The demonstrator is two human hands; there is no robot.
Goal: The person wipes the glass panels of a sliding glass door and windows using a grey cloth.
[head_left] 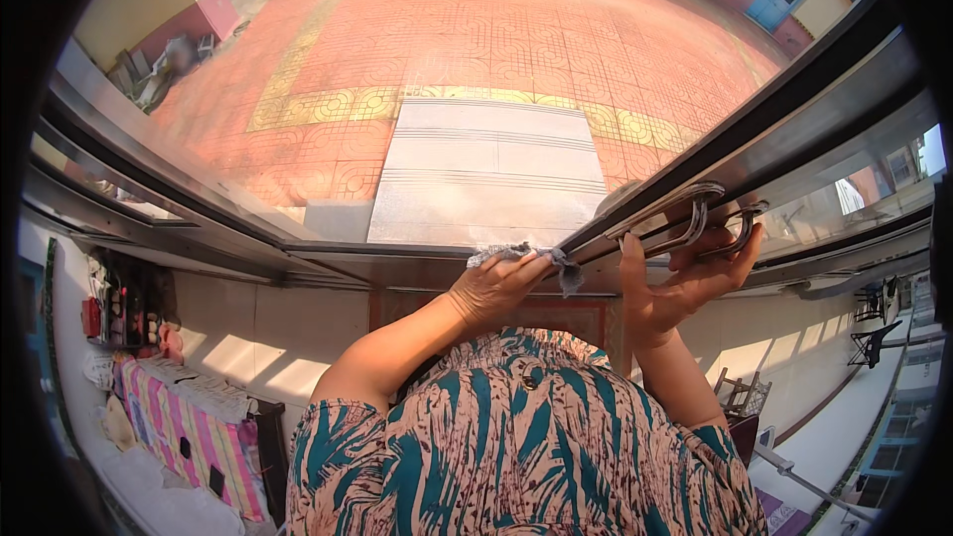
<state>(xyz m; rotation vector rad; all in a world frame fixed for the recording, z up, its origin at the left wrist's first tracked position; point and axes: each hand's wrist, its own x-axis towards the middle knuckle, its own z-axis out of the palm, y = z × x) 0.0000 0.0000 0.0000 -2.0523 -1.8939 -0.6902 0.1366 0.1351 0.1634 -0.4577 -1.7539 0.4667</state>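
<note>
My left hand (pixel 492 286) presses a crumpled grey cloth (pixel 526 256) against the lower glass of a dark-framed door, close to the edge of the frame (pixel 635 223). The cloth's loose end hangs past my fingertips on the right. My right hand (pixel 685 278) is at a curved metal door handle (pixel 695 223), its thumb on the near side and its fingers bent around the bars. A second handle bar (pixel 745 226) stands beside the first. Part of the fingers is hidden behind the metal.
Through the door lie a pale ramp of slabs (pixel 491 164) and a red and yellow tiled courtyard (pixel 437 40). Behind me on the left is a bed with a striped pink cover (pixel 189 427). A chair (pixel 743 392) and a dark folding stand (pixel 874 342) are at the right.
</note>
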